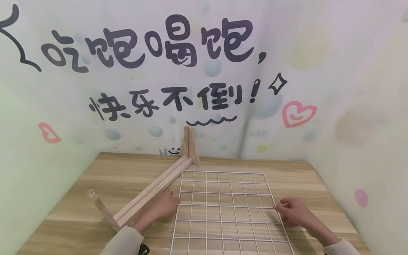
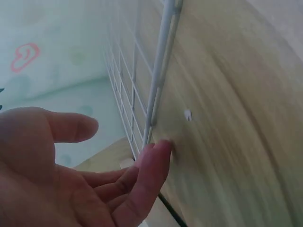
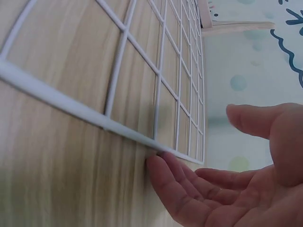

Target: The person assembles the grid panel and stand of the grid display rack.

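A white wire grid panel (image 1: pixel 229 222) lies on the wood-grain table in the head view. At its left edge is my left hand (image 1: pixel 164 205), and my right hand (image 1: pixel 294 211) is at its right edge. In the left wrist view the left fingertips (image 2: pixel 158 153) touch the grid's edge wire, the thumb standing well apart. The right wrist view has the right fingertips (image 3: pixel 158 163) against the opposite edge, that thumb also raised away. Neither thumb closes on the wire. Beyond the left forearm stands a wooden frame with a long grooved rail (image 1: pixel 153 189).
The frame's far end is a pointed wooden upright (image 1: pixel 195 152) near the back wall; a second upright (image 1: pixel 102 209) stands at its near end. A printed curtain (image 1: pixel 318 71) with large black characters surrounds the table (image 1: pixel 63 230) at the back and sides.
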Demonstrator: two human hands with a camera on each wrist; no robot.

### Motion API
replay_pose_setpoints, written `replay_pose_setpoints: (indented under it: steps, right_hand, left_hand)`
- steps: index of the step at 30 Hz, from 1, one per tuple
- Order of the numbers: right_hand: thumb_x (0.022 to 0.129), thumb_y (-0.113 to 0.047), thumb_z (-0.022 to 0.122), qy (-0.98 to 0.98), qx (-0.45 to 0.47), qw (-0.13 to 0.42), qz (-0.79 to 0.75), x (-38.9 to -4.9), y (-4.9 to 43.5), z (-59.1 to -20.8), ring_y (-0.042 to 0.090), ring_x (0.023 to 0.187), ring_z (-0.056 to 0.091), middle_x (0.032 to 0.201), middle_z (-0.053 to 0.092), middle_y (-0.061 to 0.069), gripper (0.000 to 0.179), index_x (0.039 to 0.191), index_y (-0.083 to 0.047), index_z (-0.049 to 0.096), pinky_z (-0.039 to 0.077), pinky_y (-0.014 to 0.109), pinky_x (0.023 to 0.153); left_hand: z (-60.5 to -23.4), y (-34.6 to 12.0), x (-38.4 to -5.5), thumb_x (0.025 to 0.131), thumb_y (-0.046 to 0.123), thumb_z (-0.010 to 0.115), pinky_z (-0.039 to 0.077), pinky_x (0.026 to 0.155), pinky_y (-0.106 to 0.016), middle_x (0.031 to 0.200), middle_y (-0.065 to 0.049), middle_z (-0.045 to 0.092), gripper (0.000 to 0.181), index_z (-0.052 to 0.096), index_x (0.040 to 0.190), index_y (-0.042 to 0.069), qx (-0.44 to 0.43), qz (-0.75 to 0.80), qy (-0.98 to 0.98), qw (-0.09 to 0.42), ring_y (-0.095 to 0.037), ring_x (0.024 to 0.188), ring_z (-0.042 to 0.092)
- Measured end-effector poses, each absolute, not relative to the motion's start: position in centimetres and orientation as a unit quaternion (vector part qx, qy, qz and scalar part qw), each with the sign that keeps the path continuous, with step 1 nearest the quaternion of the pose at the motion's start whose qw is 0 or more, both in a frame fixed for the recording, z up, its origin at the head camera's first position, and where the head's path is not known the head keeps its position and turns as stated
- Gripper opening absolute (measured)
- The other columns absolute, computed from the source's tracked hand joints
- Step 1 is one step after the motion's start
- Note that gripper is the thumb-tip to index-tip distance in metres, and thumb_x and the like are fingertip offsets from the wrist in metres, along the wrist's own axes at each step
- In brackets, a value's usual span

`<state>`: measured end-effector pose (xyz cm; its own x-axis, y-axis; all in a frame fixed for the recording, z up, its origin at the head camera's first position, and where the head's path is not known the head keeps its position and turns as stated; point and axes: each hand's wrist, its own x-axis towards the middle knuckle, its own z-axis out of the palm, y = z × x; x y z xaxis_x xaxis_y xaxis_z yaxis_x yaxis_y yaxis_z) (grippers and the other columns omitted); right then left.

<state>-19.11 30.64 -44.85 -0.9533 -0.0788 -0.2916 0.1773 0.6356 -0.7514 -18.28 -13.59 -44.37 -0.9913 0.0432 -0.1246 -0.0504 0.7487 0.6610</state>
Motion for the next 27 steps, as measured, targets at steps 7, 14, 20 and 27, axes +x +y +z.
replay_pose_setpoints:
  steps: [7,14,20,27]
  right_hand:
    - [0.086,-0.015,0.076,0.903,0.029,0.134,-0.407,-19.0,29.9,-45.1,0.018,0.084,0.064,0.105,0.064,0.017,0.053,0.123,0.015,0.054,0.061,0.036,0.065]
    - [0.075,0.004,0.077,0.915,0.020,0.101,-0.389,-18.8,29.6,-45.8,0.018,0.073,0.063,0.093,0.066,0.014,0.048,0.116,0.015,0.056,0.058,0.032,0.057]
    - [0.073,0.010,0.073,0.925,0.019,0.086,-0.369,-18.9,29.7,-46.6,0.016,0.066,0.059,0.081,0.062,0.007,0.039,0.109,0.014,0.060,0.055,0.029,0.052]
    - [0.075,0.007,0.071,0.919,0.024,0.080,-0.385,-18.8,30.5,-46.6,0.016,0.065,0.057,0.081,0.061,0.006,0.033,0.107,0.012,0.065,0.052,0.027,0.051]
  left_hand:
    - [-45.2,-13.0,-18.3,0.085,0.012,0.067,0.033,0.039,-0.019,0.050,0.001,0.052,0.026,0.053,0.063,0.011,0.030,0.364,0.928,0.070,-0.010,0.042,0.045]
    - [-45.9,-12.6,-18.5,0.070,0.004,0.082,0.041,0.046,-0.023,0.060,-0.002,0.056,0.024,0.064,0.085,-0.001,0.035,0.317,0.947,0.040,-0.012,0.048,0.052]
    - [-45.9,-12.3,-18.3,0.067,-0.007,0.072,0.039,0.047,-0.025,0.066,-0.004,0.051,0.017,0.061,0.077,0.002,0.031,0.313,0.948,0.039,-0.017,0.055,0.047]
    - [-46.0,-12.2,-18.4,0.067,-0.004,0.063,0.036,0.042,-0.023,0.056,-0.001,0.050,0.016,0.053,0.063,0.008,0.056,0.341,0.937,0.053,-0.013,0.047,0.046]
